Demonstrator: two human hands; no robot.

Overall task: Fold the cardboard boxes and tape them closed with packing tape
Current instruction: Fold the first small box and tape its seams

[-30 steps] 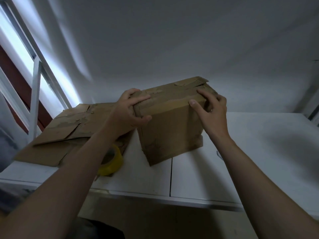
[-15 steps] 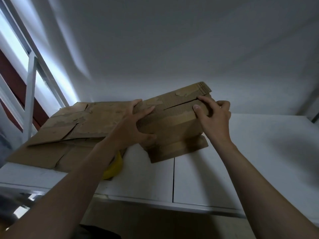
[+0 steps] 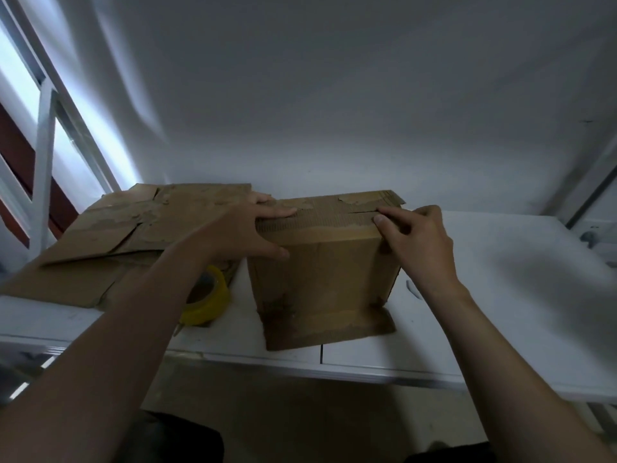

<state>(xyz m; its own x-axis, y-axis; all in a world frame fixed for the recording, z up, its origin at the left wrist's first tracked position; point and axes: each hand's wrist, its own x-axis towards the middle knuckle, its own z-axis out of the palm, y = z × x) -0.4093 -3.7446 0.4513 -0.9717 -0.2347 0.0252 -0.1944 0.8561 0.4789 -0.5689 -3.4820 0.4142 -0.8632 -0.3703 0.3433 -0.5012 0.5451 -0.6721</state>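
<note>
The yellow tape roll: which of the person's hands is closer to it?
Left. The left hand presses the top left edge of the cardboard box, close to the tape roll; the right hand grips the box's opposite corner, the box lying between.

A white table (image 3: pixel 500 295) extends beneath the left hand (image 3: pixel 243 235) and the right hand (image 3: pixel 417 242); a window (image 3: pixel 43 135) stands left of the left hand.
</note>
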